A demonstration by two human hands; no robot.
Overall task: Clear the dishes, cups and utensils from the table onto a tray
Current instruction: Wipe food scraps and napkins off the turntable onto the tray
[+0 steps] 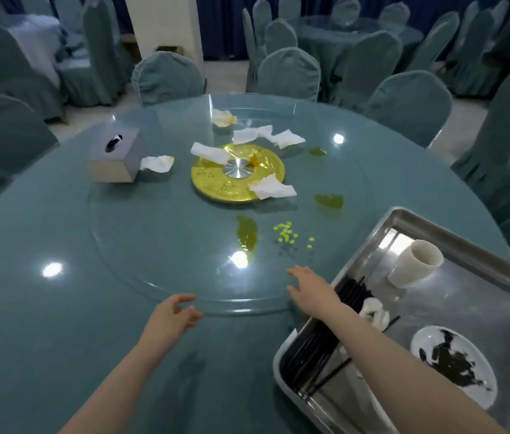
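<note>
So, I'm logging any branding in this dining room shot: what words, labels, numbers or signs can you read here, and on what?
None can be read.
The tissue box: plain faces, no print visible.
The gold disc at the turntable's centre: embossed relief, too blurred to tell whether it holds characters.
The white cup, the plate and the metal tray: no markings visible.

Tray [454, 225]: brushed metal, reflective. Turntable [166, 264]: clear, glossy glass, smeared, over a shiny gold hub [210, 183]. Napkins [271, 187]: crumpled, stained paper; chair covers [167, 78]: matt cloth.
</note>
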